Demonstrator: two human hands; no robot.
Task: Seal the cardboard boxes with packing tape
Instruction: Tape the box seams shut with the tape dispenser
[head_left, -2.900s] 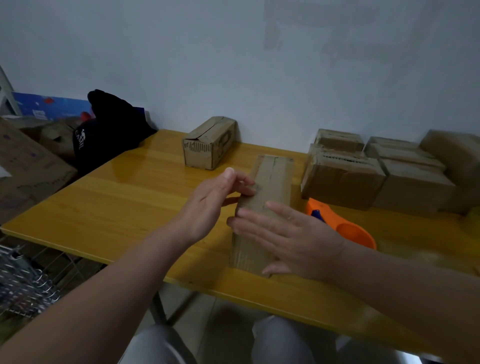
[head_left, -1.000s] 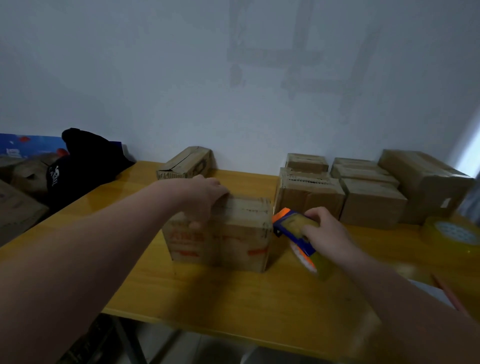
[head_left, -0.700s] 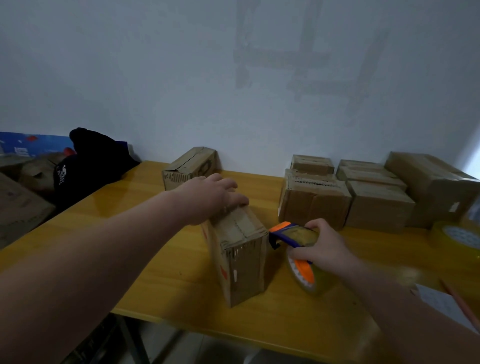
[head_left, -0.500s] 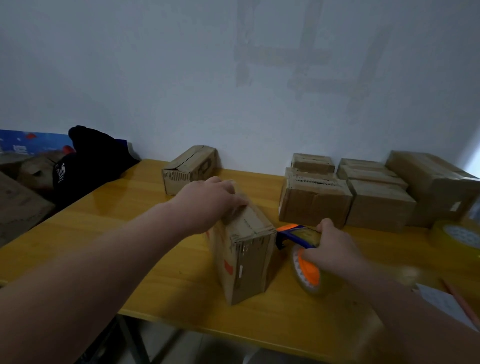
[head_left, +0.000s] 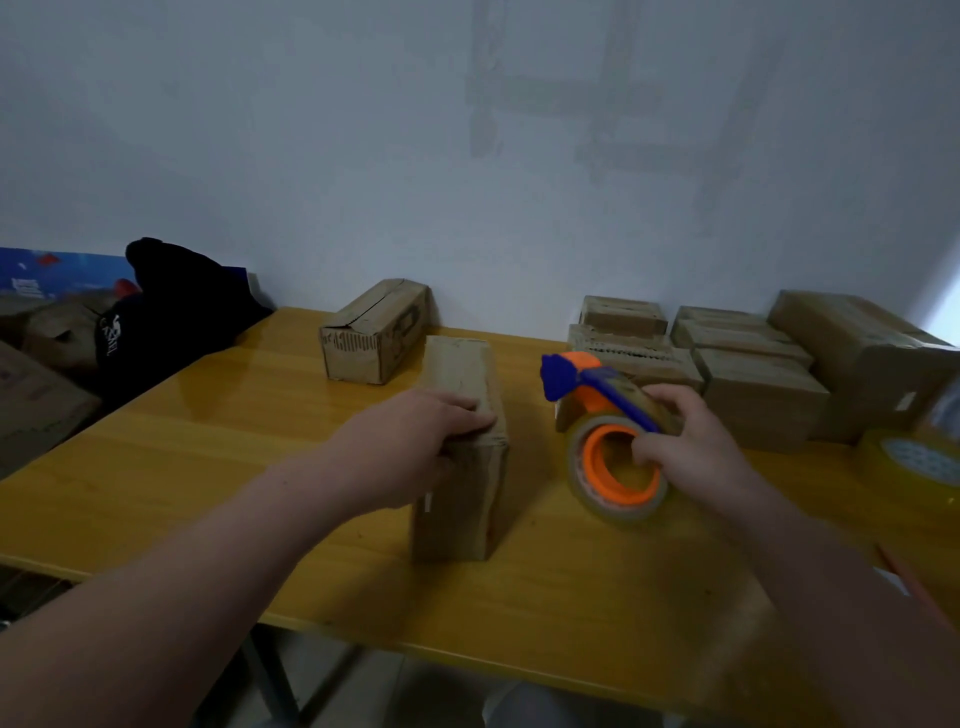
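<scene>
A narrow cardboard box (head_left: 462, 374) stands lengthwise on the yellow table (head_left: 208, 467), its long axis running away from me. My left hand (head_left: 415, 441) rests on the near end of the box's top, fingers laid flat across it. My right hand (head_left: 680, 447) grips a tape dispenser (head_left: 597, 431) with an orange core, blue head and a roll of clear tape, held just above the table to the right of the box. The dispenser's blue head points left and up, apart from the box.
Another small box (head_left: 374, 332) lies at the back by the wall. Several stacked boxes (head_left: 753, 374) fill the back right. A spare tape roll (head_left: 914, 457) sits at the far right. A black bag (head_left: 171, 317) and flat cardboard lie off the table's left edge.
The box has been turned from tilted to lengthwise, its long axis pointing away from me. My right hand lifted the tape dispenser and raised its head.
</scene>
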